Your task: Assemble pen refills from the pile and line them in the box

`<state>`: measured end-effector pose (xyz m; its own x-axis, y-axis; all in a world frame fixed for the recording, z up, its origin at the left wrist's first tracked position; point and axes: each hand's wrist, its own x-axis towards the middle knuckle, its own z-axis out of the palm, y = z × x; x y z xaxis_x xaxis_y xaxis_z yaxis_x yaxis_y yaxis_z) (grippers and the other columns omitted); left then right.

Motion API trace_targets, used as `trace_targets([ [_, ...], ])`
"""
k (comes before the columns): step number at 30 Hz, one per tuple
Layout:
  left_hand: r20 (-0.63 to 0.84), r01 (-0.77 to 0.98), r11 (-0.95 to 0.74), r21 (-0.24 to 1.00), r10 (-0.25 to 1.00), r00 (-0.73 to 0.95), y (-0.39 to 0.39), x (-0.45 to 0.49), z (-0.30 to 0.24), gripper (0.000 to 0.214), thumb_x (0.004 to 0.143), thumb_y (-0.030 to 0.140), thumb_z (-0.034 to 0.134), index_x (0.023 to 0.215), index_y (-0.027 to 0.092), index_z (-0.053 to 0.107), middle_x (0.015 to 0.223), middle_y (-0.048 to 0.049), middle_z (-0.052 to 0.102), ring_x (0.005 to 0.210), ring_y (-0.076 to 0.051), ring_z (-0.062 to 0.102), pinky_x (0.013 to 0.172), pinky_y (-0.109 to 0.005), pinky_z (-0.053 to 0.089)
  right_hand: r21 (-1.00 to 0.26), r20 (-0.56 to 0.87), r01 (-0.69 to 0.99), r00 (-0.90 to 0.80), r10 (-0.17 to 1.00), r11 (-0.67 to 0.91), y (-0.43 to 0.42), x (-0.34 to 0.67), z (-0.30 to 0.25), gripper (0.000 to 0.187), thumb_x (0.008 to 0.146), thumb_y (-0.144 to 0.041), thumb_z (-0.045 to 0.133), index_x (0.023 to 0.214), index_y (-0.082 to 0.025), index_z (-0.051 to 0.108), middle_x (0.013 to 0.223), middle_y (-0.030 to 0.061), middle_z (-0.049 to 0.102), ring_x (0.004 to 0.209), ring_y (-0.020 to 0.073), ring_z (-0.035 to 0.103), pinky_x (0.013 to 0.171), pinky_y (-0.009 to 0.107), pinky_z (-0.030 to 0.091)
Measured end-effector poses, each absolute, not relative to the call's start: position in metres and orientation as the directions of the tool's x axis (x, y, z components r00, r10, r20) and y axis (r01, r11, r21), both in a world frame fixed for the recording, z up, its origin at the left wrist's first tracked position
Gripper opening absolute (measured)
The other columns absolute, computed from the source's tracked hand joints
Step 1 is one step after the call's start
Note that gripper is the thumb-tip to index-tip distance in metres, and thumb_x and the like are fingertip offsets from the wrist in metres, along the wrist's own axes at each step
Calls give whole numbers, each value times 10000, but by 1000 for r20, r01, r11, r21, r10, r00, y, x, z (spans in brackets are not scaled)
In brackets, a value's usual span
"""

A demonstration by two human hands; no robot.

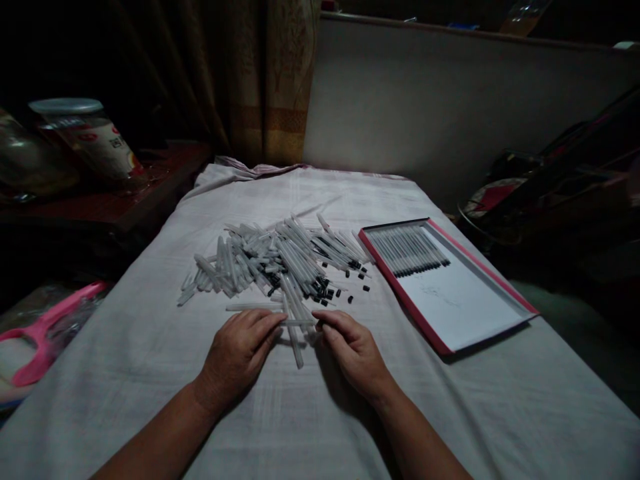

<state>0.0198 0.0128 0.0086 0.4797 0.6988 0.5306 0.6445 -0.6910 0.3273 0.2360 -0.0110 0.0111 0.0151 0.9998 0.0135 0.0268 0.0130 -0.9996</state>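
Note:
Between my two hands lies a translucent pen barrel (pixel 299 323), held level. My left hand (pixel 241 343) pinches its left end. My right hand (pixel 354 347) is closed at its right end, where a small dark piece shows at the fingertips; I cannot make out its exact shape. Just beyond is a heap of pen parts (pixel 295 250), clear tubes and caps. Small black plugs (pixel 351 299) lie scattered at the heap's right. A few loose barrels (pixel 295 343) reach under and past the held one.
A red-edged shallow box (pixel 480 313) on the right holds a row of pens (pixel 410 250) with black ends. White cloth (pixel 280 427) covers the surface. Pink-handled scissors (pixel 43 333) are at the left edge, and a lidded jar (pixel 95 140) stands on a dark red table (pixel 165 180).

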Motion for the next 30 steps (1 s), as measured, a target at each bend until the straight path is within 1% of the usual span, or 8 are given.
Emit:
trace_targets([
  [3, 531, 641, -689, 338, 702, 474, 13, 19, 9, 205, 949, 230, 519, 1113, 183, 633, 961, -73, 710, 867, -196, 660, 756, -323, 521, -989, -114, -102, 39, 993, -110, -11, 234, 8, 271, 778, -394, 676, 957, -190, 667, 813, 56, 712, 647, 160, 643, 588, 275, 512],
  [5, 530, 642, -691, 333, 700, 479, 13, 19, 8, 205, 945, 227, 524, 1111, 181, 635, 961, -73, 710, 868, -197, 660, 757, -324, 521, -978, -151, -150, 50, 987, -142, -11, 233, 9, 290, 748, -415, 711, 916, -192, 632, 763, 36, 701, 611, 150, 632, 535, 245, 486],
  [9, 535, 639, -699, 320, 690, 487, 13, 19, 7, 203, 943, 218, 527, 1110, 175, 635, 959, -74, 708, 867, -197, 658, 762, -324, 521, -991, -101, -97, 63, 993, -94, -11, 230, 11, 203, 736, -355, 708, 837, -185, 663, 717, 12, 680, 623, 138, 614, 557, 232, 481],
  [14, 533, 636, -699, 328, 693, 486, 12, 21, 7, 195, 943, 222, 530, 1099, 169, 636, 944, -70, 706, 851, -192, 660, 749, -317, 525, -999, -30, -24, 128, 991, -27, -13, 228, 8, 166, 735, -291, 683, 855, -182, 718, 780, 33, 718, 701, 166, 646, 648, 271, 522],
  [20, 516, 632, -697, 339, 700, 494, 11, 22, 7, 192, 947, 226, 525, 1101, 173, 628, 951, -69, 711, 854, -199, 661, 745, -326, 534, -988, 96, 132, 123, 988, 79, -16, 230, 2, 143, 794, -253, 637, 885, -187, 725, 799, 43, 737, 741, 182, 685, 684, 275, 540],
  [25, 518, 624, -702, 344, 696, 497, 11, 21, 7, 183, 944, 232, 535, 1088, 176, 632, 935, -64, 712, 837, -192, 663, 736, -317, 533, -917, 255, 327, 37, 966, 230, -16, 234, 4, 135, 846, -235, 602, 897, -188, 717, 814, 43, 740, 746, 166, 690, 694, 244, 524],
  [27, 524, 618, -710, 337, 687, 503, 10, 21, 7, 187, 940, 229, 540, 1094, 180, 634, 941, -66, 712, 847, -194, 664, 738, -319, 530, -869, 299, 409, -12, 954, 277, -15, 236, 6, 154, 873, -246, 568, 827, -182, 700, 731, 30, 710, 670, 146, 661, 635, 224, 495],
  [30, 535, 603, -731, 319, 664, 522, 9, 22, 8, 198, 937, 217, 540, 1109, 190, 634, 954, -67, 714, 849, -197, 665, 733, -320, 528, -800, 318, 513, -76, 945, 311, -14, 239, 7, 331, 923, -286, 490, 635, -182, 615, 554, -1, 591, 520, 113, 561, 520, 208, 415],
])
